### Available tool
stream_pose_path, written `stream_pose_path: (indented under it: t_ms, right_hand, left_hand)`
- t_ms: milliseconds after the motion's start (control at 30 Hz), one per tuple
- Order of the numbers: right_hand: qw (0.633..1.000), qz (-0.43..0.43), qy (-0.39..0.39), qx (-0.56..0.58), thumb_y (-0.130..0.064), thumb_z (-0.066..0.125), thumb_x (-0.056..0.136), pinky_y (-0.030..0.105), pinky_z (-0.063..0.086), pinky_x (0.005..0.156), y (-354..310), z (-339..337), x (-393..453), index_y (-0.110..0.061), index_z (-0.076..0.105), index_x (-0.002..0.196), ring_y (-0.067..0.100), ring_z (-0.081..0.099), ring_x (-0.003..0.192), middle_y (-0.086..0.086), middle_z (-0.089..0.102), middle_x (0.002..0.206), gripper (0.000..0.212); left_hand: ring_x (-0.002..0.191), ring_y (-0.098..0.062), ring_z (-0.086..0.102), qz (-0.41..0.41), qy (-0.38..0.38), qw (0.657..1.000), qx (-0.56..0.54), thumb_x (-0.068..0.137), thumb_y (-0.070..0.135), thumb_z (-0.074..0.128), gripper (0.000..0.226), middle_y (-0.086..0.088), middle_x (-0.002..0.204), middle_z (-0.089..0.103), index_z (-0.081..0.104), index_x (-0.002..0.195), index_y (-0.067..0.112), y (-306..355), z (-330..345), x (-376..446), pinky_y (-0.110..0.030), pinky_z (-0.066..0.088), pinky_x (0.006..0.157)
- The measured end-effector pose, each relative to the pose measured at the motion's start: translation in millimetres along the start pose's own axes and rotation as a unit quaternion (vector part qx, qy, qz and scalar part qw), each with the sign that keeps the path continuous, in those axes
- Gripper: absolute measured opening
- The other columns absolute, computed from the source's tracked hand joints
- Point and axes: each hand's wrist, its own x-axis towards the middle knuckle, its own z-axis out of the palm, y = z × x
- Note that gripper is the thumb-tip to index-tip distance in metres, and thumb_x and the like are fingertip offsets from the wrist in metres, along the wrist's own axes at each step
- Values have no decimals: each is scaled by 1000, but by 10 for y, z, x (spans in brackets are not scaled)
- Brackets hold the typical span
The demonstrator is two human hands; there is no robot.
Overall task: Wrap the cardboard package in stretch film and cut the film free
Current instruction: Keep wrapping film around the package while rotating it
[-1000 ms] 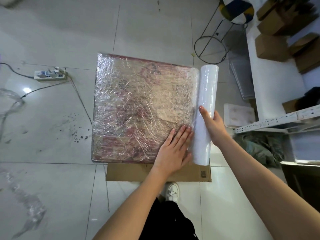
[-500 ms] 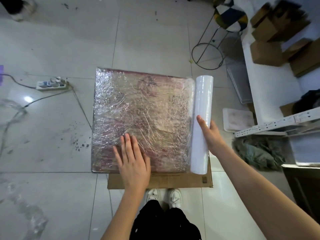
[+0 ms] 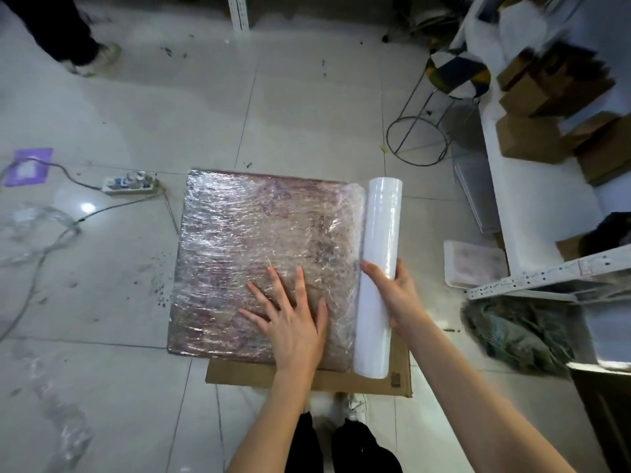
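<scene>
Now your left hand point(image 3: 290, 322) is pressing flat, fingers spread, on the film-wrapped package point(image 3: 259, 257) lying on the floor, your right hand point(image 3: 392, 291) is gripping the film roll point(image 3: 379, 254) at its right edge.

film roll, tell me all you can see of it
The film roll is a long white cylinder of glossy wound film, lying flat along the right edge of the wrapped package, its near end over a cardboard sheet. The right hand grips its middle. Film runs from it onto the package.
</scene>
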Motion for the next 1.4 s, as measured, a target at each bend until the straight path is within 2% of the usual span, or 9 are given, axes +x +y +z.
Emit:
stream_pose_path:
  t_ms: [233,433,567,667,767,867,1000,1133,1400]
  right_hand:
    - [995,-74,19,-71,-31,79,74,28,52,66,-346,-167,-170,-13,51,111,14,64,81,2,65,97,50]
    - [975,-120,37,-185,-49,78,67,45,52,86,-474,-34,-410,-12,46,117,25,62,97,5,63,110,70]
    - [962,-137,28,-233,-46,74,75,42,52,85,-485,67,-610,-12,43,118,27,62,98,6,63,112,62]
    - [962,-123,18,-242,-45,71,78,35,50,81,-511,150,-638,-11,41,120,28,61,100,7,61,114,61]
    - [962,-107,20,-251,-47,70,79,35,49,82,-505,213,-630,-7,43,118,30,60,101,9,60,112,62]
    - [967,-109,-10,-231,-48,69,77,42,51,86,-434,259,-634,-7,50,115,27,62,99,9,62,108,59]
    - [962,-88,-89,-241,-40,66,82,39,49,87,-452,211,-669,-10,47,115,21,58,100,5,58,109,49]
    - [941,-102,-178,-270,-37,71,81,37,51,89,-514,149,-667,-15,49,112,16,59,101,1,60,112,44]
    - [938,-125,-161,-281,-38,72,80,29,51,80,-527,271,-764,-17,46,112,10,59,94,-4,59,104,45]
  left_hand:
    - [141,-52,1,-43,11,998,-49,96,60,8,66,-15,160,4,4,153,29,297,-30,-132,-75,-1,104]
    - [141,-27,-25,-76,39,974,-212,78,82,-9,85,0,159,-15,-3,150,37,365,-114,-358,-61,-14,112]
    - [145,-25,-18,-88,13,968,-235,72,87,-5,87,3,160,-11,0,147,44,243,-235,-427,-60,-9,114]
    - [147,-25,-11,-84,-3,981,-172,78,78,2,86,-1,161,-10,6,152,35,226,-459,-355,-59,-5,115]
    - [147,-18,-7,-62,14,972,-226,86,69,10,73,4,160,-11,1,151,38,418,-704,-227,-56,3,117]
    - [147,-15,-8,-60,10,952,-300,87,70,6,63,7,161,-5,0,145,46,580,-798,-114,-54,5,118]
    - [146,-15,-15,-83,32,943,-320,66,86,-17,84,19,156,-12,-2,142,53,582,-652,-125,-54,-10,116]
    - [145,-12,-18,-97,39,937,-334,78,78,-7,65,23,154,-14,-5,139,57,457,-574,-113,-57,-12,114]
    - [143,-9,-20,-67,21,927,-367,70,85,-13,83,20,157,-11,4,144,50,285,-590,-30,-53,-18,113]
